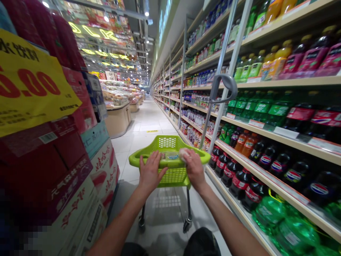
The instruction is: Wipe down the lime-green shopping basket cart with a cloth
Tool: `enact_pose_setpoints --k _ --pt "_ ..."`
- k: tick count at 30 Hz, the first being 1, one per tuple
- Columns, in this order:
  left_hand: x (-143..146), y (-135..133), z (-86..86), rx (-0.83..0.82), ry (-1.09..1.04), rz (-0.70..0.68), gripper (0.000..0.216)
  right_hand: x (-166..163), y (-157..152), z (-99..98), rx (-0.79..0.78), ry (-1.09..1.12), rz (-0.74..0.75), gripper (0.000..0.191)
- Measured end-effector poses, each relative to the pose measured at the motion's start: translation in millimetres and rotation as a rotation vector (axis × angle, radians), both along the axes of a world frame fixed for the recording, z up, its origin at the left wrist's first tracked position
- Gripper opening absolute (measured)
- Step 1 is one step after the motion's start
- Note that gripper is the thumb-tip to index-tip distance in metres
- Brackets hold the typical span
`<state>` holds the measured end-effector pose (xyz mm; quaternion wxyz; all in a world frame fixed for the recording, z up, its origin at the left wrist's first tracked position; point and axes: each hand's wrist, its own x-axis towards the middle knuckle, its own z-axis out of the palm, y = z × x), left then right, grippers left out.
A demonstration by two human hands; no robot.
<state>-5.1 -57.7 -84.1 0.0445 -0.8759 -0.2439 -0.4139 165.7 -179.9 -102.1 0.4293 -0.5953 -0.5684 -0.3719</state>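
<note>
A light-green plastic shopping cart (173, 177) stands right in front of me on its wheels. My left hand (152, 170) rests on the left part of its near rim, palm down, fingers stretched and thumb apart. At the right part of the rim, my right hand (195, 169) has its fingers closed around a crumpled whitish thing (183, 153), perhaps tissue or thin plastic. Between the hands, a clear cover with a blue label (172, 156) lies along the handle. What the basket holds is mostly hidden behind the rim and hands.
Shelves of bottled drinks (266, 156) line the right side, close to the cart. A grey looped holder on a metal pole (223, 89) juts out there. Stacked drink cartons (103, 170) crowd the left. Ahead runs a white tiled aisle (144, 117) past a display counter (117, 121).
</note>
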Motion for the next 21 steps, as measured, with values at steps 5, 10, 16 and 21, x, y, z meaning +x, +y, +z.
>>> enact_pose_setpoints --k 5,10,16,21 --pt "-20 19 0.5 -0.018 -0.003 0.105 0.042 14 7 4.2 0.107 0.205 -0.146 0.041" --pt "-17 9 4.6 -0.022 0.023 0.091 0.036 -37 34 7.5 -0.1 -0.064 0.133 0.039" --pt "-38 18 15.9 -0.089 0.115 0.084 0.036 18 6 8.4 0.02 0.188 -0.162 0.039" --pt "-37 21 16.5 -0.103 0.113 0.107 0.033 19 12 5.4 -0.094 0.154 -0.012 0.041"
